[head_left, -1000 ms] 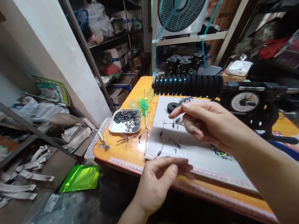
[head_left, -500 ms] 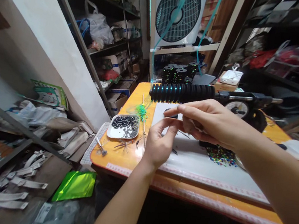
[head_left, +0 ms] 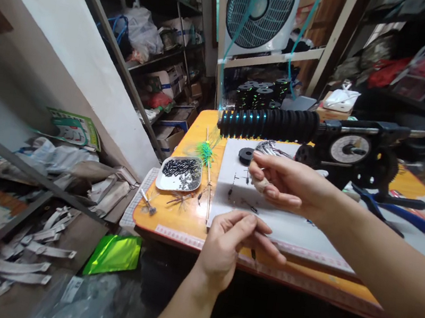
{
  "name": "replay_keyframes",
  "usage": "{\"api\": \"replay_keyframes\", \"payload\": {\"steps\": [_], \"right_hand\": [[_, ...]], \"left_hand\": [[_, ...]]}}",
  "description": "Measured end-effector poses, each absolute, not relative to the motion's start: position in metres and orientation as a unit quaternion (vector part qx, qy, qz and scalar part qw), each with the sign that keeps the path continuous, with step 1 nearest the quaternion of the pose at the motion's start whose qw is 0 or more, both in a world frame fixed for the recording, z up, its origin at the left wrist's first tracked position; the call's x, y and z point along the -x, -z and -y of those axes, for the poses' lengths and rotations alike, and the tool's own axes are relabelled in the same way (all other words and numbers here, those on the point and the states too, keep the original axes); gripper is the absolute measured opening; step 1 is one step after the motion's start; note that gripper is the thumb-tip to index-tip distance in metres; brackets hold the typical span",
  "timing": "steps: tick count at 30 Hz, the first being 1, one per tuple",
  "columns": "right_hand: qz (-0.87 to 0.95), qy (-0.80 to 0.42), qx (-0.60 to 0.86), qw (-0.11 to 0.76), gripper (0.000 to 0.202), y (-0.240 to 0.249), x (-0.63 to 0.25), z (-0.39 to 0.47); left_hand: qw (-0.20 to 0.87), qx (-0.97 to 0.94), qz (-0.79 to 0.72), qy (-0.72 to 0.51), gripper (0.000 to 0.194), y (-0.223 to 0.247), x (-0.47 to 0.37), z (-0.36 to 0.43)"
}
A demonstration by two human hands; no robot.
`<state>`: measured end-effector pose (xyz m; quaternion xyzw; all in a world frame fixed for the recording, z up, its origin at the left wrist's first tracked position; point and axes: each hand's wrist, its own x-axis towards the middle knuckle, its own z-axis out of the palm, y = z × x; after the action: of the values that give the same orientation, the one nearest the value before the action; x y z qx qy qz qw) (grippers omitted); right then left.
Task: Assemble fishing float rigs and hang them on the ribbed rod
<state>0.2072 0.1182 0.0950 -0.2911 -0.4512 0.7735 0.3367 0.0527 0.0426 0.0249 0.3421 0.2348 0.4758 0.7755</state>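
My left hand (head_left: 234, 240) hangs low over the front table edge, thumb and fingers closed in a pinch. Just below its fingers a small dark piece (head_left: 253, 253) dangles; what the fingertips grip is too fine to make out. Higher and to the right, my right hand (head_left: 293, 185) has its fingers curled and closed toward the thumb, with a pale wrap on one fingertip. Anything held there is hidden. Behind the right hand lie a black spool (head_left: 246, 155) and a silvery bundle of thin strands (head_left: 268, 147). Small dark pieces on fine wires (head_left: 248, 177) rest on the white board (head_left: 222, 211).
A white dish (head_left: 158, 178) of small black tubes stands at left, beside a stick with a green tuft (head_left: 205, 152). A black winder with a dial (head_left: 350, 148) carries a row of black spools (head_left: 270, 125). Blue-handled pliers (head_left: 409, 217) lie at right. A fan (head_left: 259, 8) stands behind.
My hands, close together before, have parted. The left moved down toward the table edge, while the right stays above the board. The view has shifted slightly.
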Motion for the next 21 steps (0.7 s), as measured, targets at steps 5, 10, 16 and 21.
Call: {"api": "replay_keyframes", "payload": {"steps": [5,10,16,21], "right_hand": [[0.444,-0.774,0.297,0.341,0.033,-0.092,-0.207,-0.119],[0.444,-0.771,0.3,0.344,0.033,-0.091,-0.206,-0.119],[0.446,-0.769,0.303,0.342,0.034,-0.092,-0.205,-0.117],[0.45,-0.767,0.306,0.34,0.035,-0.092,-0.205,-0.117]], "left_hand": [[0.805,-0.294,-0.211,-0.471,0.033,-0.013,-0.054,-0.031],[0.823,-0.262,-0.195,-0.464,0.036,-0.009,-0.054,-0.026],[0.827,-0.258,-0.184,-0.465,0.036,-0.011,-0.054,-0.022],[0.832,-0.25,-0.174,-0.465,0.034,-0.011,-0.054,-0.021]]}}
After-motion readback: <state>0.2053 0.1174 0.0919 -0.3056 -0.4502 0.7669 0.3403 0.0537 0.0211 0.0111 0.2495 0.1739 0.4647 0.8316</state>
